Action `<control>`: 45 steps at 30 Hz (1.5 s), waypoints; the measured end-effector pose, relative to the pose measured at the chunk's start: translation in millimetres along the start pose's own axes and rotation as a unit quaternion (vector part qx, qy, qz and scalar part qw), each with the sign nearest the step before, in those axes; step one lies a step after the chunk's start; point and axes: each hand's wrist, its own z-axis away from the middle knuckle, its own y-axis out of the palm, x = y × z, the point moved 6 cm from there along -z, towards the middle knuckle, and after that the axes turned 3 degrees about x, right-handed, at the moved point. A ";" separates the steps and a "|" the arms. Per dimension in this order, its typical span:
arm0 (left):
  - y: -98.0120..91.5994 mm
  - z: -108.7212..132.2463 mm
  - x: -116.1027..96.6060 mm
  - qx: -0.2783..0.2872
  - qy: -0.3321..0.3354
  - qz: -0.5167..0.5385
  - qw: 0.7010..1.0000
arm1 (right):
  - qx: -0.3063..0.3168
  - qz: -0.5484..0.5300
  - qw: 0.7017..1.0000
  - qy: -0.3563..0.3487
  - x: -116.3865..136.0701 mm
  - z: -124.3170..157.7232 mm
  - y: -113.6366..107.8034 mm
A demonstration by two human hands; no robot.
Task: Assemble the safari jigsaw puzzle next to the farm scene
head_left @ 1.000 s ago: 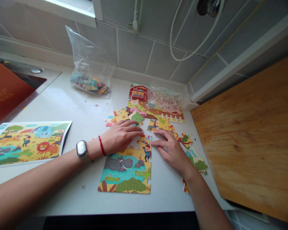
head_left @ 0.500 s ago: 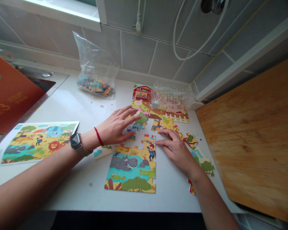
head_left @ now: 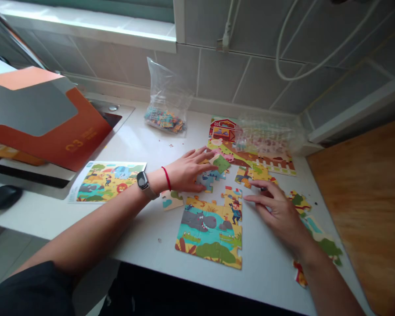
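Observation:
A partly joined jigsaw (head_left: 206,235) lies flat on the counter, showing a hippo, crocodiles and a man with a hat at its upper right. Just above it, my left hand (head_left: 189,172) lies with fingers spread over loose blue and green puzzle pieces (head_left: 208,179), covering part of them. My right hand (head_left: 276,208) is open to the right of the jigsaw, thumb and forefinger apart. Its forefinger tip is at a loose piece with a spotted animal (head_left: 246,182); whether it touches is unclear. More loose pieces (head_left: 327,245) lie beyond and beside my right forearm.
A printed picture sheet (head_left: 102,182) lies at left, near an orange box (head_left: 85,145) and a black mouse (head_left: 3,197). Behind stand a clear bag of pieces (head_left: 166,116) and a farm puzzle (head_left: 222,142) partly under clear plastic (head_left: 266,134). A wooden board (head_left: 365,197) borders the right.
My view has turned left, so everything sits farther right and more of the orange box shows. My right thumb has drawn slightly away from the jigsaw's edge. The left hand stays over the loose pieces.

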 end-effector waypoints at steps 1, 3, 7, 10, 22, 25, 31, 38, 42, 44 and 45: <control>-1.5 -0.1 -1.9 -0.003 0.007 -0.003 1.000 | -0.004 -0.001 1.000 0.000 -0.8 -0.1 -0.4; -4.0 -0.2 -6.1 -0.009 0.023 -0.010 1.000 | -0.008 -0.005 1.000 -0.003 -2.2 -0.5 -0.4; -9.4 -0.7 -11.9 -0.038 0.056 -0.024 0.997 | -0.013 -0.002 1.000 -0.003 -3.6 -1.4 -0.3; -16.9 0.0 -5.2 -0.086 0.037 -0.032 0.995 | -0.020 0.000 1.000 0.007 -3.5 -1.8 -1.5; -30.8 11.8 43.6 -0.107 -0.086 -0.015 0.990 | -0.020 -0.015 0.999 0.045 -2.7 -1.4 -2.5; -23.3 12.5 53.8 -0.078 -0.102 -0.009 0.992 | -0.021 -0.018 0.999 0.046 -2.4 -1.1 -3.5; -22.9 13.3 56.1 -0.071 -0.106 0.001 0.992 | -0.037 -0.007 0.998 0.042 0.2 -1.4 -4.5; -14.6 12.4 42.8 -0.065 -0.075 -0.001 0.995 | -0.197 0.068 0.974 0.094 -2.5 3.6 -33.5; -6.4 8.0 37.2 -0.064 -0.052 0.019 0.996 | -0.224 0.065 0.965 0.122 -7.6 6.3 -39.0; -7.3 5.9 34.2 -0.071 -0.043 0.027 0.996 | -0.199 0.071 0.968 0.135 -10.5 5.9 -32.9; -8.4 5.2 32.5 -0.074 -0.038 0.027 0.996 | -0.179 0.075 0.971 0.139 -12.2 5.4 -28.3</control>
